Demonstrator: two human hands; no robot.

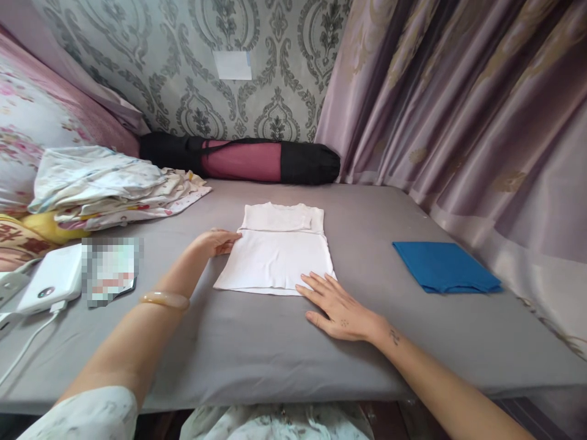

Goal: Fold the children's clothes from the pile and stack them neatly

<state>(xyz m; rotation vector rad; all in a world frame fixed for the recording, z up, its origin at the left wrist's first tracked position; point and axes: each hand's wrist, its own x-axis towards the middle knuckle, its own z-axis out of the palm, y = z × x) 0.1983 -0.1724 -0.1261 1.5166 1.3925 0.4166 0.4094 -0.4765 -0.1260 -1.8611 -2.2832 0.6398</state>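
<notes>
A white garment point(279, 260) lies flat on the grey sheet, its sleeves laid across the upper part. At its left edge is my left hand point(222, 242), fingers together and pinching or touching the side; whether fabric is between them is too small to tell. My right hand point(337, 308) rests over the lower right corner with its fingers spread, fingertips on the cloth and the palm over the sheet. To the right lies a folded blue cloth point(447, 267), apart from both hands.
A black and red long bag point(241, 160) lies along the back wall. Piled fabrics point(110, 183) sit at the back left. Nearer on the left are a white power bank point(52, 278) with a cable and a blurred-out object point(110, 269). Curtains hang on the right.
</notes>
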